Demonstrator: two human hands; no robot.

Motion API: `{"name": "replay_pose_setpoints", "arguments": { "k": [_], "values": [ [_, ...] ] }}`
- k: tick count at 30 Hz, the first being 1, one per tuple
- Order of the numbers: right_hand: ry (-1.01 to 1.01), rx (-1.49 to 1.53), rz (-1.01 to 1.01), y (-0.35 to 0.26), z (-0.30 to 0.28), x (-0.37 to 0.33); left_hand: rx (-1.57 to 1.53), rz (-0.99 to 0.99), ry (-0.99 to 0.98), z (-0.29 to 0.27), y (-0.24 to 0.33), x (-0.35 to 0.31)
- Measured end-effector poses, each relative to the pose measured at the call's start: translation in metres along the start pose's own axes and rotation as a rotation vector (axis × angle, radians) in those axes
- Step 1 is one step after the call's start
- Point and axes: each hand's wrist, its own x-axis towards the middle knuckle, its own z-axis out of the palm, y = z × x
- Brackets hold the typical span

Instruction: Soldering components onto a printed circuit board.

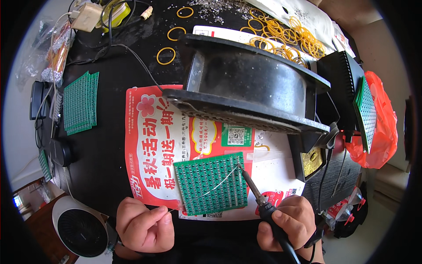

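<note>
A green circuit board point(211, 185) with rows of tiny parts lies on a red and white printed sheet. My right hand point(290, 222) is closed around the black handle of a soldering iron point(267, 210); the iron's tip is at the board's upper right corner. My left hand point(147, 224) is closed in a pinch at the board's lower left, with a thin strand like solder wire at its fingertips. A pale thin strand point(221, 181) crosses above the board toward the iron's tip. Whether it is the same strand, I cannot tell.
A big black fan point(250, 81) stands behind the board. Right of it are a yellow tip-cleaning sponge point(311, 162), upright green boards point(365, 112) and a red plastic bag point(380, 127). More green boards point(79, 105) lie left. Rubber bands point(303, 37) and cables lie at the back.
</note>
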Motion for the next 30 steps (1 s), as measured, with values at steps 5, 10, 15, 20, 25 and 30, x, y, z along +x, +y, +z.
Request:
{"name": "replay_pose_setpoints", "arguments": {
  "k": [5,10,15,20,25,30],
  "values": [
    [-0.016,0.046,-0.054,0.004,-0.001,-0.003,0.027,0.029,0.020,0.000,-0.003,-0.003],
    [-0.027,0.021,-0.040,-0.002,-0.003,-0.001,0.047,0.055,0.027,-0.001,-0.002,-0.005],
    [-0.005,-0.023,-0.012,-0.005,-0.001,0.000,0.042,0.079,0.036,0.001,-0.001,-0.003],
    [0.022,0.039,-0.098,0.005,0.001,-0.006,0.059,0.070,0.043,0.001,-0.001,-0.005],
    [-0.013,-0.022,-0.033,-0.004,-0.001,-0.003,0.064,0.069,0.034,0.001,-0.001,-0.005],
    [-0.026,-0.014,-0.058,-0.004,-0.002,-0.003,0.065,0.077,0.040,0.003,-0.001,-0.002]
  ]
}}
